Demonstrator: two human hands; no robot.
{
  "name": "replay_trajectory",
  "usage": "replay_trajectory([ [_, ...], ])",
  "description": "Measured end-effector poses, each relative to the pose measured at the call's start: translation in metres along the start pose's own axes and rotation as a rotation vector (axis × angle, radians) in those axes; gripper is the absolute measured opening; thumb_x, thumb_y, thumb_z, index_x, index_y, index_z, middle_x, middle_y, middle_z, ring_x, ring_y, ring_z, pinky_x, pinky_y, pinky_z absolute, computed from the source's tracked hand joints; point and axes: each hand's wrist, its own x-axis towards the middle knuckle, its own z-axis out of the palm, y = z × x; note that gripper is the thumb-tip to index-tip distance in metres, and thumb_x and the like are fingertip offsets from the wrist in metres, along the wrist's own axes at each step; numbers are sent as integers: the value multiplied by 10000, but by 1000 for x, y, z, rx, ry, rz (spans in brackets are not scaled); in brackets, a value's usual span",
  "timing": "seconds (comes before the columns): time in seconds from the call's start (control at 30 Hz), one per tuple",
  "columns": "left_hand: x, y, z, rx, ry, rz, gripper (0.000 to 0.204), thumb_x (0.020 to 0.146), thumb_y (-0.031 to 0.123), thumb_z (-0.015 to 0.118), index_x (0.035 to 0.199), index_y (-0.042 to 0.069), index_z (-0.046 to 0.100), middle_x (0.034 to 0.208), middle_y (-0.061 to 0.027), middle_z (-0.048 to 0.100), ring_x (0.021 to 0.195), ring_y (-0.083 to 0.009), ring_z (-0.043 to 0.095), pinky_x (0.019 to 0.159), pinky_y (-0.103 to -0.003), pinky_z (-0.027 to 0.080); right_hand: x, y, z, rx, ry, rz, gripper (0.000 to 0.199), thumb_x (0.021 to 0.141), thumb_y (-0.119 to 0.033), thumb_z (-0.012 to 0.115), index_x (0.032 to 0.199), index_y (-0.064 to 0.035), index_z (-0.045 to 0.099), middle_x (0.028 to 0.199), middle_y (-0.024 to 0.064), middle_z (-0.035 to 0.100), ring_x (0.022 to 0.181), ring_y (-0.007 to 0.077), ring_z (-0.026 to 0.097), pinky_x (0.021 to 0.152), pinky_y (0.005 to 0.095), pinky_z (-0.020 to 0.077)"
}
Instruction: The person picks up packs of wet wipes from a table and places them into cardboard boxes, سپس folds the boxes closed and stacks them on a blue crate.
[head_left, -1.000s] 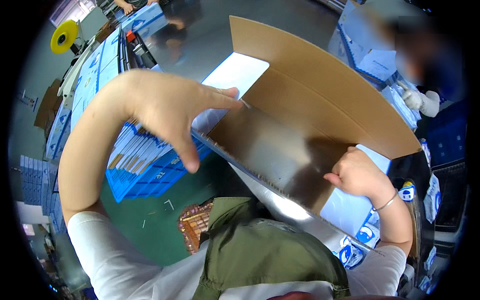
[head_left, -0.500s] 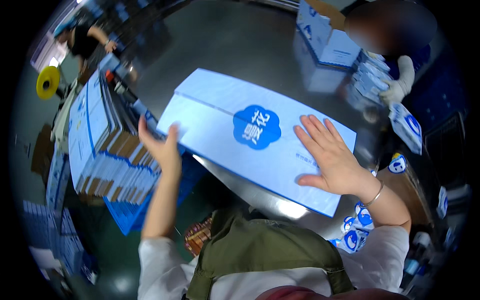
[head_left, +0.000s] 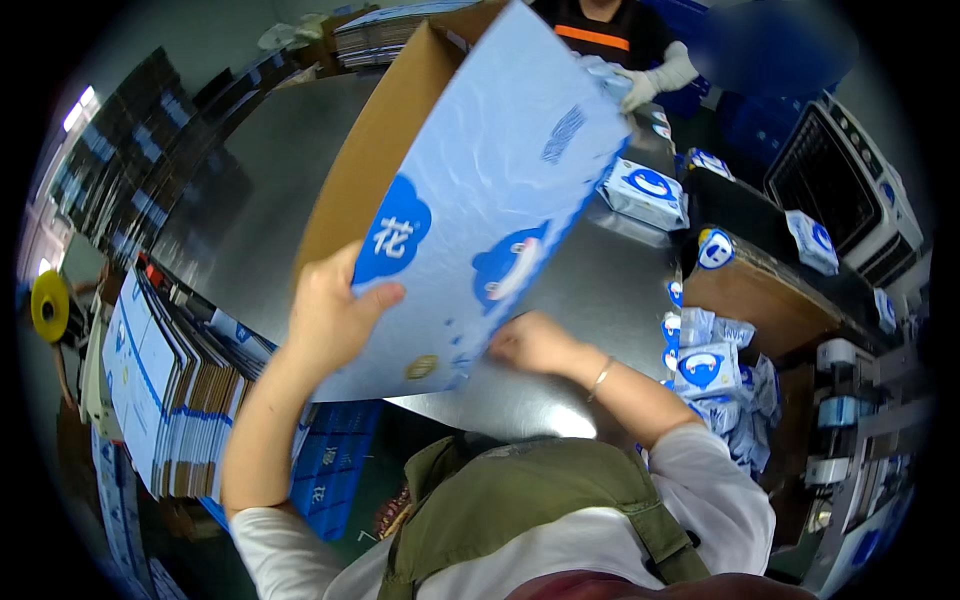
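Observation:
A light-blue printed carton point(head_left: 500, 190) with a brown cardboard inside stands opened out and tilted above the metal table. My left hand point(head_left: 335, 312) is closed on its near left edge, thumb on the printed face and fingers around the edge. At the carton's lower right edge is my right hand point(head_left: 540, 345), fingers curled in. Its fingertips meet the carton's edge, and I cannot make out what they hold, if anything.
Flat cartons point(head_left: 185, 395) are stacked on a blue crate point(head_left: 335, 470) at left. Blue-and-white packs point(head_left: 705, 370) lie heaped at right, and one pack point(head_left: 645, 195) sits on the metal table point(head_left: 240, 200). Across it, a co-worker's gloved hand point(head_left: 660, 80) touches packs. A conveyor point(head_left: 745, 215) runs at right.
The flat carton has been raised, turned and opened into a tube. My left hand has closed on its edge. My right hand has left the printed face for the lower edge, fingers now curled.

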Motion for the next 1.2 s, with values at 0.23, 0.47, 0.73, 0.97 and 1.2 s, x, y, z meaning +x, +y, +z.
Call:
replay_trajectory([
  [0.23, 29, -8, 30, 299, -316, 36, 296, 826, 98, 659, 1090, -28, 617, 903, -171, 687, 887, -286, 663, 815, -368, 491, 77, -108, -92, -513, 215, -619, 276, 621, -74, 701, 886, -95, 623, 845, 90, 652, 911, 306, 612, 886, 437, 429],
  [0.47, 33, -150, -71, 609, -185, -538, 497, 782, 303, 755, 1035, -99, 608, 1026, -296, 630, 987, -394, 619, 862, -419, 472, 58, -63, -69, -669, -188, -492, 175, 676, -54, 638, 847, -69, 674, 829, 101, 682, 811, 299, 657, 675, 377, 529],
  [0.73, 53, -199, -69, 422, 5, -488, 352, 834, 218, 696, 944, -108, 621, 851, -258, 665, 805, -343, 663, 722, -403, 492, 44, 49, 55, -346, 246, -225, 740, 674, -58, 673, 1378, -91, 450, 1485, 197, 325, 1378, 380, 307, 1132, 528, 232],
  [0.97, 32, -241, -89, 518, 141, -498, 309, 833, 187, 684, 987, -80, 652, 895, -249, 680, 857, -376, 663, 765, -401, 496, 64, 130, -171, -1004, 540, 133, 876, 611, -39, 722, 1411, -229, 419, 1450, 201, 347, 1398, 403, 252, 1098, 603, 228],
  [1.2, 53, -217, -73, 560, 156, -534, 279, 817, 168, 681, 998, -44, 675, 891, -242, 684, 861, -368, 671, 772, -402, 498, 85, 209, -308, -715, 180, 669, 1070, 471, -127, 806, 1430, -339, 382, 1366, 155, 495, 1344, 352, 375, 1111, 621, 190],
])
